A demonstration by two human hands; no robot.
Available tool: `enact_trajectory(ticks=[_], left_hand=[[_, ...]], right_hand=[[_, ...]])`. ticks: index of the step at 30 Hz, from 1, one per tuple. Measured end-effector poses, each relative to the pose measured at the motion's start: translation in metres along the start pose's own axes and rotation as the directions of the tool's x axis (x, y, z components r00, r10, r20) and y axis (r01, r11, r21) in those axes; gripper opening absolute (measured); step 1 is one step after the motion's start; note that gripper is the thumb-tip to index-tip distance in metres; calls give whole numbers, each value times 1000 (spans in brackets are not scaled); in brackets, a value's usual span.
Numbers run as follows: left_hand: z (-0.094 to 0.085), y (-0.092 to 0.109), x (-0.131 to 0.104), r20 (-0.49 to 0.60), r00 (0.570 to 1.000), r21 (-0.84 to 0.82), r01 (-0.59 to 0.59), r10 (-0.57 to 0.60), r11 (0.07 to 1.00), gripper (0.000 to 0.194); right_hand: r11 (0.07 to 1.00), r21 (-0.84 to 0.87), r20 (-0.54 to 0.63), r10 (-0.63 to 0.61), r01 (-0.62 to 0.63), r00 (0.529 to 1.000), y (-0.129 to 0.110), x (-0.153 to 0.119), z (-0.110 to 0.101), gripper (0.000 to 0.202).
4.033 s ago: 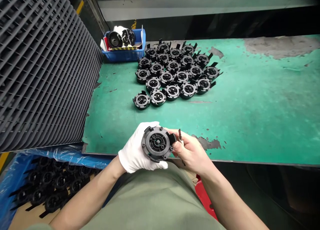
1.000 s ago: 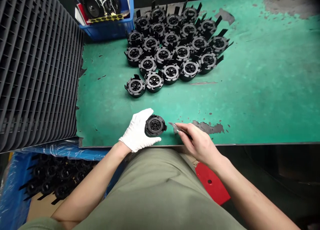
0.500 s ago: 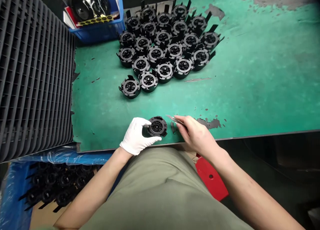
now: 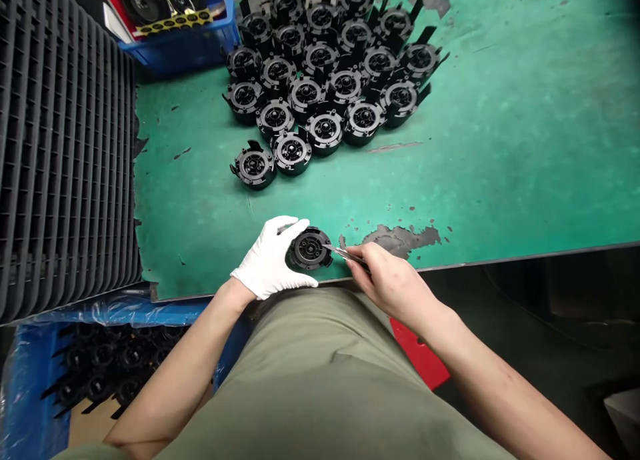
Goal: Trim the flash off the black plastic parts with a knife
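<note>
A round black plastic part (image 4: 311, 248) lies near the front edge of the green table. My left hand (image 4: 273, 259), in a white glove, curves around its left side with thumb and fingers and holds it. My bare right hand (image 4: 387, 273) grips a thin pointed metal tool (image 4: 343, 252), whose tip is over the right side of the part. Whether the tip touches it I cannot tell. Farther back, several similar black parts (image 4: 325, 128) stand in a close group.
Stacked black grid trays (image 4: 65, 147) rise at the left. A blue bin (image 4: 185, 47) with assorted items sits at the back left of the green table (image 4: 525, 147). Below the left edge, a lined blue crate (image 4: 35, 387) holds more black parts. Something red (image 4: 417, 353) is under the table edge.
The metal tool has moved left, its tip now over the round part. My left fingers have shifted around the part. The view has shifted slightly.
</note>
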State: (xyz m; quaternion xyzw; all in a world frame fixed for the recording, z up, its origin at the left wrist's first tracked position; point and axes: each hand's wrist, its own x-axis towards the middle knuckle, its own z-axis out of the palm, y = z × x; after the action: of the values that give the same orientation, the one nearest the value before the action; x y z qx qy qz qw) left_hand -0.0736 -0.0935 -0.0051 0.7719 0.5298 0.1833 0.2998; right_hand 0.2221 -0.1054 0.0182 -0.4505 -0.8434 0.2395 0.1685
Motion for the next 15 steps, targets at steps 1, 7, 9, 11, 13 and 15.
enact_trajectory(ticks=[1,7,9,11,13,15], left_hand=[[0,0,2,11,999,21,-48,48,999,132],[-2,1,9,35,991,-10,-128,128,992,126],[-3,3,12,46,990,-11,-131,131,991,122],[-4,4,14,42,991,-6,-129,130,992,117],[-4,4,15,34,992,-1,-124,124,992,113],[-1,4,16,29,992,7,-123,122,992,114]], right_hand=[[1000,0,2,1,-1,1000,0,0,1,16],[999,43,14,17,-18,1000,1,-1,5,18],[999,46,12,19,-19,1000,1,-1,5,18],[998,50,8,26,-27,1000,1,-2,4,18],[998,60,5,37,-37,999,0,-4,4,19],[997,70,-1,46,-45,999,-1,-5,5,19]])
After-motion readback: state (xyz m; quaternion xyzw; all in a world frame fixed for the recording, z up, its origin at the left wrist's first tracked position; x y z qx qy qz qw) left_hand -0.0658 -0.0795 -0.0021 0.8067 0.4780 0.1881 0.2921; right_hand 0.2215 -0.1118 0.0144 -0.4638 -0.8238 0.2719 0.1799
